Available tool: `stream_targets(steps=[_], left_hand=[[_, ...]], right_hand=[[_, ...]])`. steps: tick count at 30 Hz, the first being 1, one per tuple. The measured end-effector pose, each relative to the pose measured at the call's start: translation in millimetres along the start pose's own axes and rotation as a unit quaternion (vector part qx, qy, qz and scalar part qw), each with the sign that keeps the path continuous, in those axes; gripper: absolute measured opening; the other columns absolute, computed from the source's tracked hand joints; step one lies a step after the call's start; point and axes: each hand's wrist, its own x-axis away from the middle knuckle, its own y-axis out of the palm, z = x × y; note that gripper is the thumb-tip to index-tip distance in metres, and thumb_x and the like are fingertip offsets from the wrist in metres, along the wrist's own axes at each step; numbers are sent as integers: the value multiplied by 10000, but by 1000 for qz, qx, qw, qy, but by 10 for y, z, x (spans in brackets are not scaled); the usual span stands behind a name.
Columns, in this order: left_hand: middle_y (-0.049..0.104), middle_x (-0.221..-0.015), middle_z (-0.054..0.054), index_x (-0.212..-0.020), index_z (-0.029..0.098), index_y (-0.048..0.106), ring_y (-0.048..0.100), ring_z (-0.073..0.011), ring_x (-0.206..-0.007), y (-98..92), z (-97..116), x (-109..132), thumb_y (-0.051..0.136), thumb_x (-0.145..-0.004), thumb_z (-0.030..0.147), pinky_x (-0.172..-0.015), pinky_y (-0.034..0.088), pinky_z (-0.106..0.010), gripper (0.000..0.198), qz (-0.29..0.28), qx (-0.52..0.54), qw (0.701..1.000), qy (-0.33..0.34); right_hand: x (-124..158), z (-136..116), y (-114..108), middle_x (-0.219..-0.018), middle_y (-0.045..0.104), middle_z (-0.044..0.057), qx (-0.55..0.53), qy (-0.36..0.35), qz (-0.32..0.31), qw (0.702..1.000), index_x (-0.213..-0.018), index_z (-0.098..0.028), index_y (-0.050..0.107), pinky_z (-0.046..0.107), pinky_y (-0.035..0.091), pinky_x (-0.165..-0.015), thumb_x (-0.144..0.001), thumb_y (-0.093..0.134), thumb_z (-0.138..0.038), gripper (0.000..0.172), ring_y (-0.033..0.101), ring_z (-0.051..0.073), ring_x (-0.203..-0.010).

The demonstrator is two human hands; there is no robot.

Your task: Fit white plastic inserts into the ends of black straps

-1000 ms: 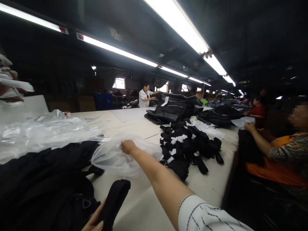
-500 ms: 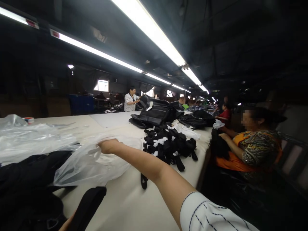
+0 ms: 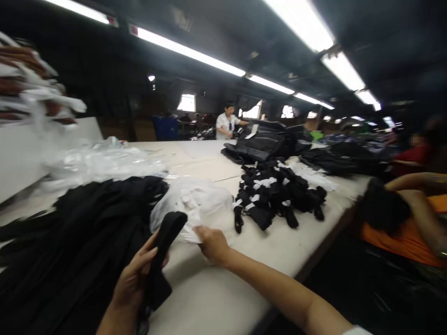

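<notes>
There are two near hands: one left hand (image 3: 134, 274) and one right hand (image 3: 213, 244). The left holds one folded black strap (image 3: 159, 284); the white slips (image 3: 191, 232) at the right cannot be counted. One table (image 3: 195, 288) bears one clear bag (image 3: 218, 200), one dark heap (image 3: 87, 232) and one pile of banded black straps (image 3: 275, 190), its pieces too overlapped to count. At least three other people (image 3: 223, 125), four windows (image 3: 186, 103) and one blue bin (image 3: 165, 128) show beyond.
</notes>
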Motion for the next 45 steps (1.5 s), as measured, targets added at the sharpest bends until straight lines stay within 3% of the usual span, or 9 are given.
stream_targets(steps=[5, 11, 13, 17, 24, 30, 34, 40, 45], left_hand=[[633, -740, -53, -1326, 154, 572, 557, -128, -590, 2, 11, -19, 735, -733, 202, -556, 439, -208, 617, -52, 15, 998, 43], [639, -760, -58, -1310, 161, 585, 556, -131, -579, -45, 49, -17, 702, -746, 195, -551, 428, -213, 578, -43, 12, 997, 63], [645, -765, -60, -1309, 173, 585, 565, -132, -581, -72, 64, -19, 686, -765, 194, -561, 433, -213, 554, -42, 12, 997, 66], [652, -788, -70, -1322, 169, 573, 571, -136, -581, -81, 88, -21, 684, -768, 193, -566, 438, -221, 565, -40, 11, 997, 72], [653, -788, -67, -1319, 169, 579, 560, -134, -589, 0, 92, 9, 692, -760, 188, -559, 435, -217, 571, -42, -7, 996, 78], [662, -827, -79, -1326, 178, 574, 565, -134, -614, 40, 52, 15, 690, -771, 183, -578, 447, -211, 567, -45, -24, 996, 71], [671, -817, -88, -1346, 174, 556, 574, -142, -620, 37, 18, 15, 688, -768, 165, -587, 457, -216, 593, -38, -36, 997, 62], [670, -843, -75, -1343, 182, 556, 566, -131, -625, 48, -22, -5, 697, -760, 164, -581, 459, -210, 599, -30, -54, 996, 63], [666, -848, -82, -1304, 152, 581, 574, -131, -633, 45, -44, -50, 700, -766, 174, -593, 468, -209, 552, -24, -66, 996, 62]], right_hand=[[382, -80, 448, -1246, 583, 175, -43, -42, -19, 998, -1448, -196, 413, 467, 443, -955, -824, 634, -294, 669, 547, 334, -1129], [667, 93, 369, -1539, 370, 130, -72, -123, -62, 988, -1502, -240, 349, 559, 180, -1176, -750, 722, -499, 879, 303, 359, -1415], [697, 245, 315, -1529, 402, 98, -108, -144, -69, 981, -1464, -280, 427, 550, 184, -1181, -756, 732, -449, 789, 325, 340, -1418], [628, 564, 291, -1271, 659, 42, -226, -127, 10, 966, -1109, -319, 733, 437, 414, -1068, -899, 603, -299, 247, 589, 261, -1201], [405, 828, 395, -1206, 700, 58, -260, -19, 150, 954, -1259, -244, 652, 413, 532, -991, -938, 424, -179, 399, 661, 239, -1114], [393, 850, 377, -1106, 739, 92, -277, 48, 167, 945, -1516, -151, 326, 409, 578, -920, -964, 408, -251, 567, 703, 245, -1028], [409, 856, 343, -1230, 687, 104, -292, 54, 154, 943, -1343, -153, 571, 380, 531, -979, -957, 469, -331, 436, 643, 267, -1153], [458, 823, 310, -687, 708, 43, -301, 74, 154, 938, -739, -189, 722, 288, 533, -590, -970, 453, -467, 451, 681, 203, -607], [442, 851, 263, -990, 731, 76, -280, 94, 195, 935, -1000, -218, 733, 341, 509, -842, -931, 494, -345, 280, 676, 235, -923]])
